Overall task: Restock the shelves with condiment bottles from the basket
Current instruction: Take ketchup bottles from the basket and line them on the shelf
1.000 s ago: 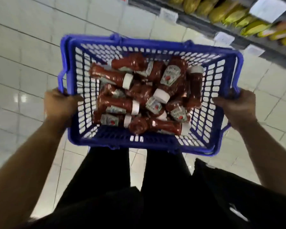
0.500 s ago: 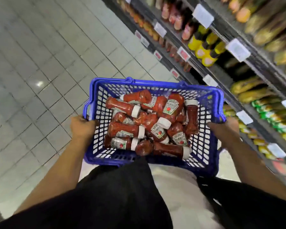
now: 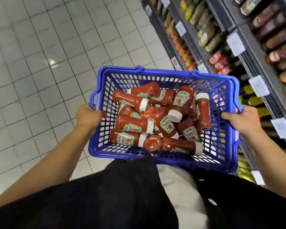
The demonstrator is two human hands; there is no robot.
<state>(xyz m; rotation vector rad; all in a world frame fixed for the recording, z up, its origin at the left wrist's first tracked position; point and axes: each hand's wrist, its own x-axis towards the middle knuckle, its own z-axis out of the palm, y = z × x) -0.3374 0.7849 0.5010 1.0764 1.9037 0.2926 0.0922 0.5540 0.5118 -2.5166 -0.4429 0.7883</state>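
About a dozen ketchup bottles [image 3: 160, 119] are heaped in the blue basket [image 3: 172, 158], which is held at the middle of the view above the person's lap. No common heading is kept by the heap: the bottle nearest the 6 o'clock wall [image 3: 180, 146] lies with its long axis running 9 to 3 o'clock, white cap toward 3; the labelled one at the top of the pile [image 3: 182, 100] runs from 12 down toward 6 with its cap at the lower end; one at the 3 o'clock side [image 3: 203, 111] is seen with its cap toward 12. None is upright. The basket's 9 o'clock rim is gripped by the left hand [image 3: 87, 114], fingers curled over the edge, and the 3 o'clock rim is gripped likewise by the right hand [image 3: 239, 119]. Compared with half a second ago, the shelves [image 3: 248, 66] have been brought closer and now fill the 1 to 4 o'clock part of the view, with rows of bottled goods and white price tags [image 3: 235, 44] much nearer; a second ago only a corner of shelving was in sight. It is judged that the approach to the shelving is nearly done and that no bottle has yet been taken out; the basket will probably have to be set down or held one-handed before stocking can begin. Tiled floor [image 3: 40, 63] lies from 8 to 12 o'clock.
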